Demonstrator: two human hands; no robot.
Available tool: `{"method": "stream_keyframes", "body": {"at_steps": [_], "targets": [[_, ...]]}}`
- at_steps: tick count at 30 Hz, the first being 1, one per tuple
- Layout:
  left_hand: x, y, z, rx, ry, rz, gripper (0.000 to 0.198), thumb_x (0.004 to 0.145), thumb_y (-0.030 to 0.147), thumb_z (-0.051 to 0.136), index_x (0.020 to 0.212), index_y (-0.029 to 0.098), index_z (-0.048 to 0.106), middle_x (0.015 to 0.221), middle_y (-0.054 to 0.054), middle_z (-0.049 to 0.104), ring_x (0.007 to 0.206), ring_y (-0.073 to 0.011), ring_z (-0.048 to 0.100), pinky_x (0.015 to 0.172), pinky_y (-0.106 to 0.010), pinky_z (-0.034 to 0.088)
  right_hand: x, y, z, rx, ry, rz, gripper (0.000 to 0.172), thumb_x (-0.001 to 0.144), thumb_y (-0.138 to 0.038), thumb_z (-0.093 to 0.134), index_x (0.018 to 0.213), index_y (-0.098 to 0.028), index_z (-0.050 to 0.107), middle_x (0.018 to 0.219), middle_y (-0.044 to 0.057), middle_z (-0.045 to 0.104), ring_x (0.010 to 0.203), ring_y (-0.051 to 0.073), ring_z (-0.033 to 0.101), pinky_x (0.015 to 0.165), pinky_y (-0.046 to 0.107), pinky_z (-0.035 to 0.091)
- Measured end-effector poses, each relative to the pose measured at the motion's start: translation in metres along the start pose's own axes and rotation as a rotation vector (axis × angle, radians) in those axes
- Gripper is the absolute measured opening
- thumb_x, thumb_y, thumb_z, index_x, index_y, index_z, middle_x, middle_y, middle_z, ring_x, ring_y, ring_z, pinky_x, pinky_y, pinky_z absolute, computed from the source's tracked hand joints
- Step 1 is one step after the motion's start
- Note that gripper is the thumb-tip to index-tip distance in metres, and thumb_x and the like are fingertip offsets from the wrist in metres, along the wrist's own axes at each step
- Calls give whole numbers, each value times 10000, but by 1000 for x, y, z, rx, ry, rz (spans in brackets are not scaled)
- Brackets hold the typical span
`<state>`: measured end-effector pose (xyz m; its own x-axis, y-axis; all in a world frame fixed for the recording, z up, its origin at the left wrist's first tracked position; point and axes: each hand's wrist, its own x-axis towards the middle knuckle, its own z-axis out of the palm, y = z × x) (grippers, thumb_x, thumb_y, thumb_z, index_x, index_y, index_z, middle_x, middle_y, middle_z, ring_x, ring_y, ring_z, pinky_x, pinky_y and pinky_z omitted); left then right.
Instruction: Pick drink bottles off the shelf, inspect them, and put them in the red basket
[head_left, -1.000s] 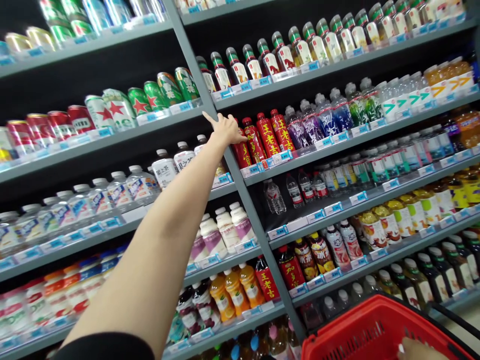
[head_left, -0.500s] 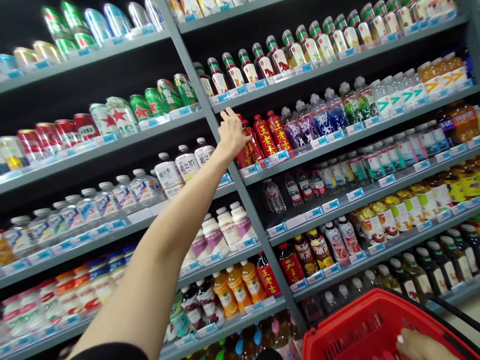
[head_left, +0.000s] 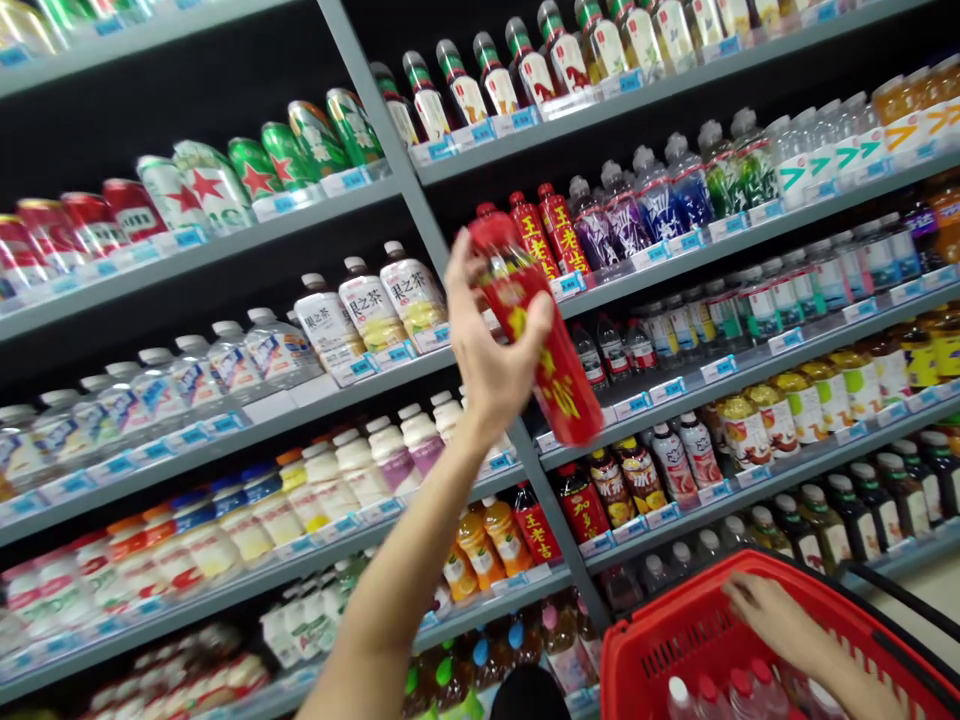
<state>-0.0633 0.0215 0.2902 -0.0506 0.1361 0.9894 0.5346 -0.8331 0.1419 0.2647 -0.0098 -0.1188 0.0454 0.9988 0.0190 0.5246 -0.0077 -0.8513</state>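
Note:
My left hand [head_left: 491, 350] is wrapped round a red bottle [head_left: 551, 350] with yellow lettering, held tilted in front of the shelves. The bottle is off the shelf. At the lower right, my right hand [head_left: 761, 610] is over the red basket [head_left: 619, 665], near its far rim; its fingers are bent and blurred, and whether they grip anything is not clear. Inside the basket are several bottles with pink caps [head_left: 741, 685] and one with a white cap [head_left: 680, 692]. Two similar red bottles [head_left: 556, 225] stand on the shelf behind my left hand.
Shelves [head_left: 675, 250] of drinks fill the view, split by a slanting grey upright [head_left: 412, 215]. Cans [head_left: 259, 170] and white-labelled bottles [head_left: 409, 290] stand to the left. A black basket handle [head_left: 907, 600] crosses the lower right. A dark rounded shape [head_left: 529, 692] is at the bottom edge.
My left hand has taken hold of a red bottle and brought it off the shelf, closer and lower. My right hand has moved up and left over the basket, whose bottles now show.

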Motion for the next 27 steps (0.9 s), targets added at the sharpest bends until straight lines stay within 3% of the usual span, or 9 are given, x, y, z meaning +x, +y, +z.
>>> {"method": "stream_keyframes", "body": {"at_steps": [3,5,8,11,14,16,18,22,27], "targets": [[-105,31,21,-147,-191,-295,873,940,442,742,1659,295,269,1486,-110,550,1325,-275,600,1122,-455,536,-22,-75,12,596,-264,70,578,757,-772,652,939,-236,767,921,143,811,870,352,763,768,478,606],[-167,43,39,-216,-307,-449,867,920,427,764,1650,303,313,1469,-111,573,1332,-281,605,1127,-458,540,-36,-107,20,947,-434,172,626,850,-765,619,1110,-214,764,1033,143,813,991,342,764,858,484,607],[-237,41,68,-281,-379,-635,865,868,420,810,1611,274,393,1474,-127,574,1345,-297,604,1169,-494,508,-49,-117,31,1157,-415,302,703,782,-792,699,1099,-169,771,927,147,813,918,337,776,808,466,633],[-281,26,92,-375,-408,-865,926,816,480,845,1596,232,412,1563,-157,526,1428,-329,553,1205,-515,474,-52,-103,37,1140,-361,356,782,722,-843,728,1045,-131,775,800,149,794,793,321,774,672,411,640],[-301,12,102,-612,-477,-1091,977,774,582,850,1564,171,448,1560,-186,553,1408,-355,584,1205,-524,478,-52,-94,39,1112,-364,366,818,765,-882,643,1012,-114,775,744,146,778,739,299,766,645,382,633],[-303,6,102,-803,-511,-1145,974,780,606,836,1552,149,459,1542,-191,579,1383,-350,612,1210,-513,479,-51,-94,38,1098,-361,353,829,794,-895,584,997,-115,779,739,146,777,746,293,767,687,384,636],[-300,3,99,-913,-522,-1117,944,799,584,831,1555,158,458,1565,-184,563,1398,-341,606,1218,-502,478,-50,-97,36,1055,-335,330,848,790,-910,556,988,-119,787,760,152,782,785,306,772,735,399,637],[-297,-2,90,-891,-538,-1035,866,798,516,860,1526,192,520,1592,-169,534,1421,-344,588,1197,-521,505,-46,-95,35,970,-254,306,844,759,-924,566,1028,-159,799,851,145,806,910,344,773,836,453,630],[-299,-4,74,-820,-408,-948,725,779,446,901,1418,225,639,1521,-135,574,1421,-324,579,1161,-478,546,-39,-79,41,924,-192,332,819,706,-899,677,1089,-185,798,1033,144,818,1143,398,720,996,533,579]]}}
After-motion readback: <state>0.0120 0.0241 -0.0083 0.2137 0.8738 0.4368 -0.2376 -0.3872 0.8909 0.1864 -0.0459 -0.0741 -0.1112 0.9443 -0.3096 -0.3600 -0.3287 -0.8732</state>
